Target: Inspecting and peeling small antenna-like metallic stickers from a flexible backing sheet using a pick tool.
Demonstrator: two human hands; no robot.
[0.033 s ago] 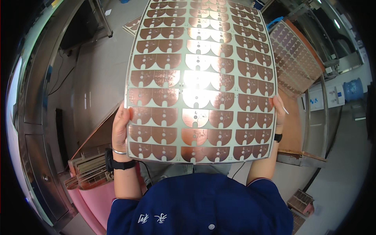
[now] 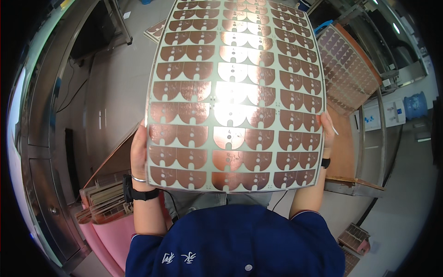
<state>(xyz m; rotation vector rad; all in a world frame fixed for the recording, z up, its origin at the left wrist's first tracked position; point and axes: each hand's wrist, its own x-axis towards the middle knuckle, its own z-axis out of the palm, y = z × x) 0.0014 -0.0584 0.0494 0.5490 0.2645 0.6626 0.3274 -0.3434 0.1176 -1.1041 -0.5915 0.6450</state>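
Note:
A large circuit board panel (image 2: 191,158), pale green with rows of rounded copper shapes, is held up in front of my body. Light glares off its middle column. My left hand (image 2: 139,154) grips the panel's left edge near the lower corner, its fingers mostly hidden behind. On the right edge, my right hand (image 2: 327,134) holds at about the same height, with most of its fingers out of sight under the panel. A thin white sliver shows beside the right hand; what it is I cannot tell. Layered edges hint at more than one panel, but I cannot be sure.
Another copper-patterned panel (image 2: 350,69) leans on a rack to the right. At the lower left, several boards (image 2: 108,201) stand beside pink sheeting (image 2: 115,235). A metal cabinet (image 2: 48,184) lines the left side. A blue water bottle (image 2: 416,106) is at far right.
The panel has shifted very slightly to the left. My left thumb, which lapped over the panel's face, now lies along its edge. My right hand has barely moved.

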